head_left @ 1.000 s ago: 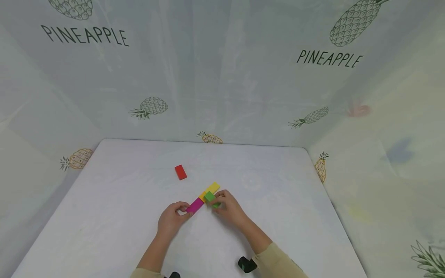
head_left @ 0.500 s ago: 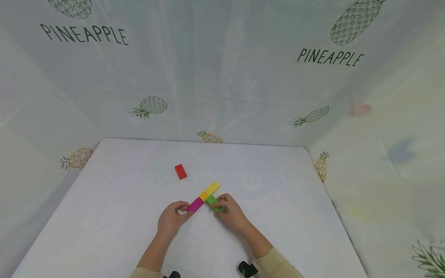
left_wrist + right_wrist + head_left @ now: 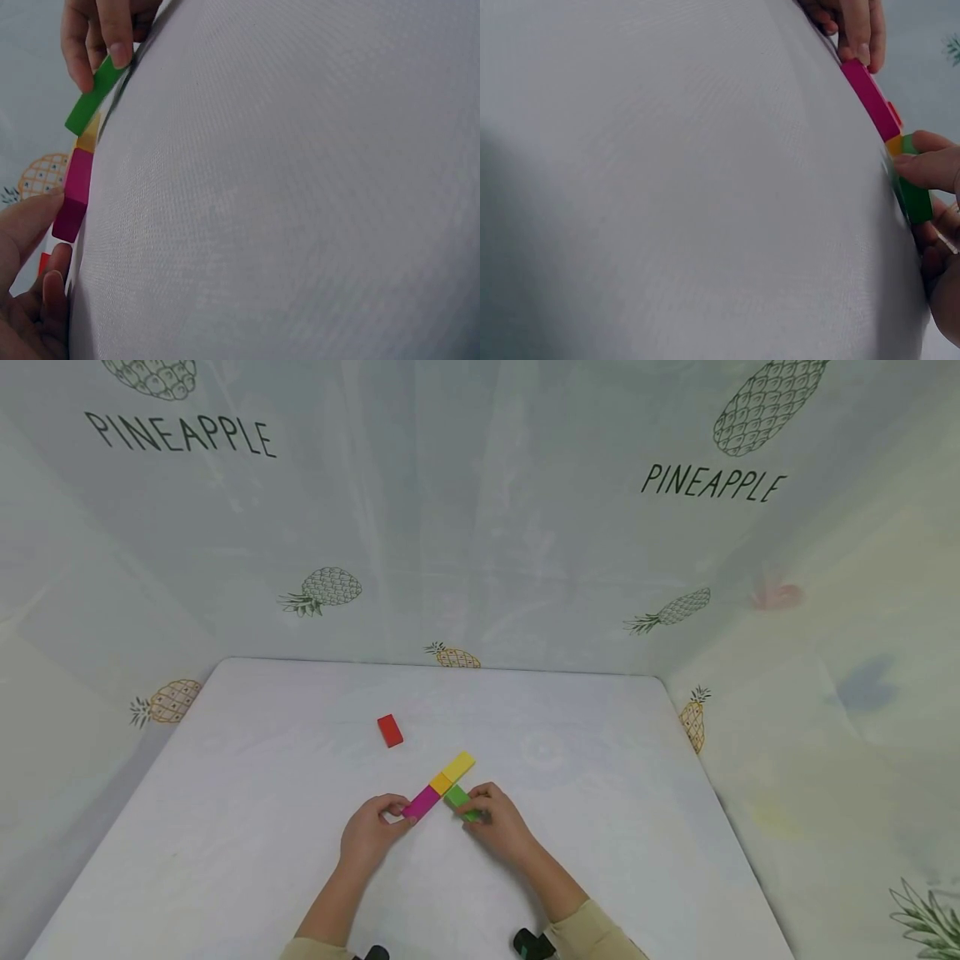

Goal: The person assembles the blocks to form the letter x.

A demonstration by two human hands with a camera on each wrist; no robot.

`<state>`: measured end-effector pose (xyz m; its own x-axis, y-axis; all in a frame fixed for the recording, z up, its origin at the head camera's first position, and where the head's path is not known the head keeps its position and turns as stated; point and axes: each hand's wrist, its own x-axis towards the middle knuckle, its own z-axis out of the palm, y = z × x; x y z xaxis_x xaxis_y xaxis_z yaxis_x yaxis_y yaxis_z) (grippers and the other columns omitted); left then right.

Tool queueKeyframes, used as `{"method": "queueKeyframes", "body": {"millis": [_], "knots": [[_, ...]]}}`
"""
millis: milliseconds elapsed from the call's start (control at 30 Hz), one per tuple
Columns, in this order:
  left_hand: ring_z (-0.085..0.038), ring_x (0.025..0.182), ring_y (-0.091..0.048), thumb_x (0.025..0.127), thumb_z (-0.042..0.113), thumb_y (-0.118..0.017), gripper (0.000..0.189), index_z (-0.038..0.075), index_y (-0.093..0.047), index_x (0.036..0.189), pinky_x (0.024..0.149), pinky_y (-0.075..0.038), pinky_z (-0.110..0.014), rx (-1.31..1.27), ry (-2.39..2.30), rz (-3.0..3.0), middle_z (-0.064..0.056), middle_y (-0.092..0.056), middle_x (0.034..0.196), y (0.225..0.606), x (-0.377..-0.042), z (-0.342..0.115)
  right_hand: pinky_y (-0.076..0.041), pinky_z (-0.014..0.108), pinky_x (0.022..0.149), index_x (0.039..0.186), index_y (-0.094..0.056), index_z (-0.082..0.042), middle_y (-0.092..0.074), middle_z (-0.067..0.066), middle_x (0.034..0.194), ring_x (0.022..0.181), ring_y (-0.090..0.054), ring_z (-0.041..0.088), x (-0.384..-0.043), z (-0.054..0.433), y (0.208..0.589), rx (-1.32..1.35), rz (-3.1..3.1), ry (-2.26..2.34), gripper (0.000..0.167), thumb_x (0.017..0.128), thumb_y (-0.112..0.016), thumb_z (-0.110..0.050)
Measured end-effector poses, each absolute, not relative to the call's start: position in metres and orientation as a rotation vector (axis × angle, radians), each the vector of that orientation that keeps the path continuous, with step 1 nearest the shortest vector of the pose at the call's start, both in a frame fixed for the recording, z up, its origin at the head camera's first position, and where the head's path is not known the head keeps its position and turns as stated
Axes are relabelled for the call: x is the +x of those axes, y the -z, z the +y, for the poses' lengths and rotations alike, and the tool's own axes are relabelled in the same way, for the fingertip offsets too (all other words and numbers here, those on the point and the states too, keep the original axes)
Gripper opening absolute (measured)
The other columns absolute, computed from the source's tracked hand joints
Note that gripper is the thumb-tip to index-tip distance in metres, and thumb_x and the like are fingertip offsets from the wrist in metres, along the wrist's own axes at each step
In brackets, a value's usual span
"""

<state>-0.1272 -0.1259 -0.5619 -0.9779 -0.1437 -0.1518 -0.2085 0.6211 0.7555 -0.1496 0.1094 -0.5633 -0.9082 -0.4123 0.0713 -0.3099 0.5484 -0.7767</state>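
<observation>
A magenta block (image 3: 422, 802), a small orange block (image 3: 441, 784) and a yellow block (image 3: 460, 766) form one slanting row on the white table. My left hand (image 3: 369, 837) pinches the near-left end of the magenta block between thumb and fingers. Against the orange part of the row, on its right side, slants a green block (image 3: 456, 795). Thumb and fingers of my right hand (image 3: 501, 828) pinch this green block by its outer end. In the left wrist view the green block (image 3: 96, 97) appears beyond the magenta block (image 3: 75, 191), its lower end overlapping the orange one.
A red block (image 3: 390, 731) lies apart, farther back and to the left on the table (image 3: 585, 752). Behind the table hangs a pale cloth printed with pineapples (image 3: 330, 587). Dark wrist devices (image 3: 531, 943) show at both sleeves.
My right hand has lowered the green block and drawn it slightly toward me, uncovering the orange block. The left hand and the row have stayed in place.
</observation>
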Motion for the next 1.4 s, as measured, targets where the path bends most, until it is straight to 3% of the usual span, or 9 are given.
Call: {"method": "queueKeyframes", "body": {"millis": [1233, 1400], "knots": [[-0.017, 0.074, -0.049, 0.079, 0.02, -0.081, 0.025, 0.019, -0.072, 0.102, 0.062, -0.042, -0.03, -0.314, -1.293, 2.758, 0.004, -0.06, 0.088, 0.56, -0.125, -0.125, -0.045, 0.037, 0.092, 0.101, -0.075, -0.013, -0.056, 0.005, 0.113, 0.106, -0.053, 0.021, -0.145, 0.112, 0.578, -0.728, 2.695, 1.438, 0.021, 0.081, -0.078, -0.006], [-0.017, 0.075, -0.049, 0.079, 0.02, -0.081, 0.025, 0.018, -0.071, 0.103, 0.061, -0.042, -0.029, -0.315, -1.298, 2.758, 0.004, -0.06, 0.089, 0.56, -0.126, -0.125, -0.044, 0.036, 0.093, 0.103, -0.075, -0.016, -0.057, -0.002, 0.112, 0.105, -0.053, 0.017, -0.145, 0.114, 0.58, -0.67, 2.695, 1.49, 0.023, 0.081, -0.079, -0.011]]}}
